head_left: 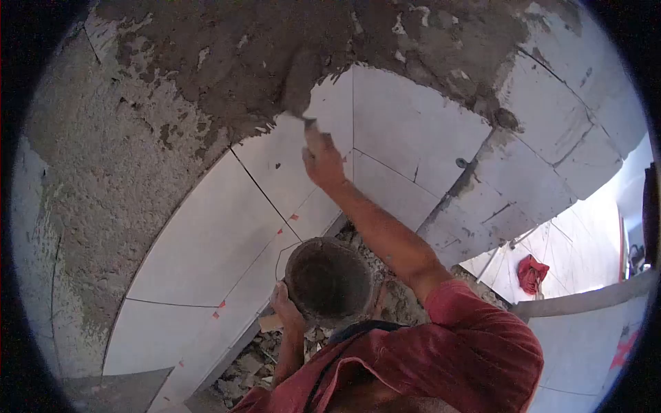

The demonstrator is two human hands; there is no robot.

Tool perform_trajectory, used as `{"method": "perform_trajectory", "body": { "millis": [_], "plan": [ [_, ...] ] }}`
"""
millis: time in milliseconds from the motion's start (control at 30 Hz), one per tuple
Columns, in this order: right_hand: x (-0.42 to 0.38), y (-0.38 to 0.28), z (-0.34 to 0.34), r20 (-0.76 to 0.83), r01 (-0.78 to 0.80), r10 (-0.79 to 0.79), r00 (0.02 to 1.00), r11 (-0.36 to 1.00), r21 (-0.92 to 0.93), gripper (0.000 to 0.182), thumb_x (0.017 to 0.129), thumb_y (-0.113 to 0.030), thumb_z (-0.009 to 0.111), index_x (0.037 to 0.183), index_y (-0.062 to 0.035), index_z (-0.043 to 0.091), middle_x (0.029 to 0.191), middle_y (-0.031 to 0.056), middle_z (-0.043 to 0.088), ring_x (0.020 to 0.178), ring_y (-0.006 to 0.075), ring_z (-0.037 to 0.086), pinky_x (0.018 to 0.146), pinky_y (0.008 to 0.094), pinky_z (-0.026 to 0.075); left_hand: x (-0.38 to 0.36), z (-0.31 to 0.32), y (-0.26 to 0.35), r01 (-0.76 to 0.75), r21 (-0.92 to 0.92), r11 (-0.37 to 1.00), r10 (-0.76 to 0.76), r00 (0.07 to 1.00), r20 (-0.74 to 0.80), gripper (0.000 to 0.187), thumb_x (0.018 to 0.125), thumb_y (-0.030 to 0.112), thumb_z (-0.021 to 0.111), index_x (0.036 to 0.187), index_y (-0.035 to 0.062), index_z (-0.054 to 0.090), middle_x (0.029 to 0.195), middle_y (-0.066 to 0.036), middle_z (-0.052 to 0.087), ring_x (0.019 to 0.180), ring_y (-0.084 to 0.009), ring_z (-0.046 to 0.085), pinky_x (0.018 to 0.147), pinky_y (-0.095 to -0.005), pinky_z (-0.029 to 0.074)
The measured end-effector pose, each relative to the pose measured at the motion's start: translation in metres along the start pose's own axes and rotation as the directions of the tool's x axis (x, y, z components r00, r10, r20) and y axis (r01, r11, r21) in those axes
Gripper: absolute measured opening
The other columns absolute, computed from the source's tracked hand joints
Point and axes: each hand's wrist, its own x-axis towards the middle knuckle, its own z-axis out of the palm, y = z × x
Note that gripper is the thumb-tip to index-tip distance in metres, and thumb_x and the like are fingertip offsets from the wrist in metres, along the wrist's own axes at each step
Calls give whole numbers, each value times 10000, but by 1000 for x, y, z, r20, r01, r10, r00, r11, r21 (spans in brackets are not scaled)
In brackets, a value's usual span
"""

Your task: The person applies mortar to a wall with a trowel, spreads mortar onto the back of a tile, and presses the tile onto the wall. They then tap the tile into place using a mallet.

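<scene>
Mortar bucket (330, 282) sits low against the tiled wall (206, 241), left hand (286, 306) with fingers curled on its rim. Right hand (322, 160), fingers closed around a trowel (310, 124), presses it to wet mortar (275, 62) above the tiles.

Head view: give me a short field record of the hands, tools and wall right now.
right hand: raised, presses a trowel to the mortar
left hand: grips the bucket by its rim
wall: white tiles below, bare mortar above
tile joints: red spacers
floor: rubble
background: red cloth
</scene>
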Motion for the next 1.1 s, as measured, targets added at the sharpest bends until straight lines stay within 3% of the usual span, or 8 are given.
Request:
{"method": "perform_trajectory", "body": {
  "millis": [233, 367, 567, 667, 733, 833, 933, 1100],
  "plan": [
    [-48, 7, -70, 489, 195, -63, 870, 955, -225, 610, 802, -148, 549, 1365, -108, 318, 1118, 255, 486, 911, 414, 566, 760, 466, 507, 36, 13, 20, 63, -100, 993, -46, 985, 168, 350, 933, 313, 500, 967, -20, 604, 934, -66, 622, 818, -173, 583, 766, -303, 463],
    [-41, 5, -114, 464, 85, -77, 883, 996, 2, 581, 793, -142, 561, 1338, -105, 365, 1108, 243, 508, 946, 415, 548, 791, 473, 484, 70, 10, -2, 10, -111, 994, 8, 987, 158, 352, 923, 321, 527, 967, -20, 605, 930, -64, 620, 819, -163, 578, 760, -296, 461],
    [15, 53, -59, 213, 118, -57, 975, 951, -287, 545, 777, -125, 585, 1287, -46, 411, 1054, 237, 533, 976, 427, 523, 811, 468, 461, 55, 23, 13, -150, -51, 987, 157, 962, 225, 341, 932, 292, 513, 982, -33, 600, 925, -68, 616, 826, -157, 573, 746, -293, 461],
    [35, 49, -37, -35, -226, 231, 972, 969, 98, 525, 776, -147, 616, 1267, -54, 459, 1016, 188, 576, 880, 278, 598, 788, 421, 481, 42, 24, 17, -2, -115, 993, 22, 985, 170, 340, 938, 286, 500, 964, -38, 599, 903, -66, 611, 803, -152, 561, 739, -294, 457],
    [38, 31, -42, 105, -236, 224, 969, 965, 114, 554, 750, -129, 646, 1262, -33, 456, 988, 164, 593, 804, 210, 616, 703, 373, 516, 32, 28, 30, 14, -57, 998, -9, 996, 93, 336, 940, 280, 493, 956, -39, 597, 898, -65, 609, 797, -153, 556, 738, -292, 453],
    [11, 20, -69, 133, 240, -229, 964, 968, -76, 549, 741, -113, 660, 1239, -1, 458, 981, 167, 595, 739, 192, 618, 664, 330, 522, 53, 2, -3, -113, 170, 979, 108, 993, 37, 322, 943, 276, 485, 928, -23, 602, 881, -50, 601, 788, -145, 546, 738, -286, 441],
    [-1, -1, -98, 276, -122, 93, 957, 988, 92, 532, 749, -112, 654, 1225, 20, 457, 979, 194, 582, 818, 229, 620, 718, 364, 514, 67, -1, -2, 7, -40, 999, -1, 987, 159, 314, 945, 279, 485, 901, -7, 608, 879, -36, 593, 794, -135, 536, 740, -281, 428],
    [46, 48, -25, -2, -78, 78, 997, 997, 21, 524, 767, -103, 626, 1237, 20, 431, 965, 228, 566, 900, 355, 580, 782, 431, 471, 69, 10, 9, -51, -14, 999, 53, 992, 113, 332, 905, 314, 552, 938, -14, 599, 897, -62, 604, 824, -163, 552, 789, -327, 425]
  ]
}}
